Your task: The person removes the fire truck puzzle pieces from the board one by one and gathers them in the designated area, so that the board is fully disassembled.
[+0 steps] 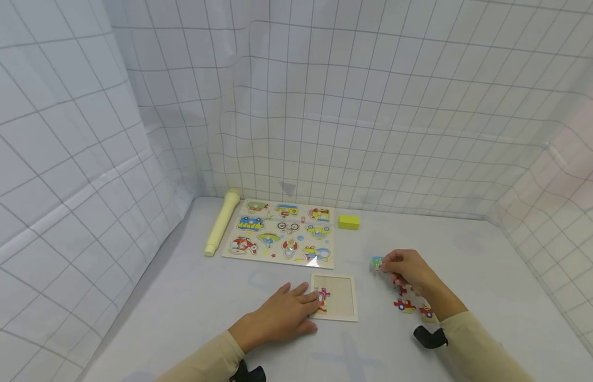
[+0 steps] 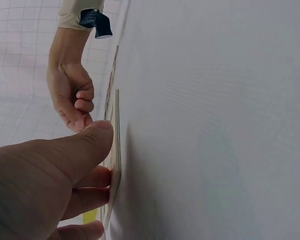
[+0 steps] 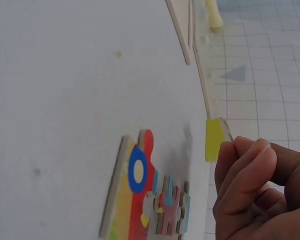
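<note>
A small blue-green puzzle piece (image 1: 376, 263) is pinched between thumb and fingers of my right hand (image 1: 410, 270), right of the wooden frame tray (image 1: 356, 302). In the right wrist view the piece (image 3: 226, 129) shows as a thin edge at the fingertips. My left hand (image 1: 284, 313) rests with spread fingers on the tray's left side, its fingertips at a pink and red piece (image 1: 323, 298) inside. Below my right hand lie loose pieces, among them a red one with a blue wheel (image 1: 404, 305); the forearm partly hides them.
Behind the tray lies a board of vehicle pictures (image 1: 277, 254), with a pale yellow stick (image 1: 222, 223) at its left and a yellow-green block (image 1: 349, 222) at its right. Gridded white cloth (image 1: 315, 132) surrounds the table.
</note>
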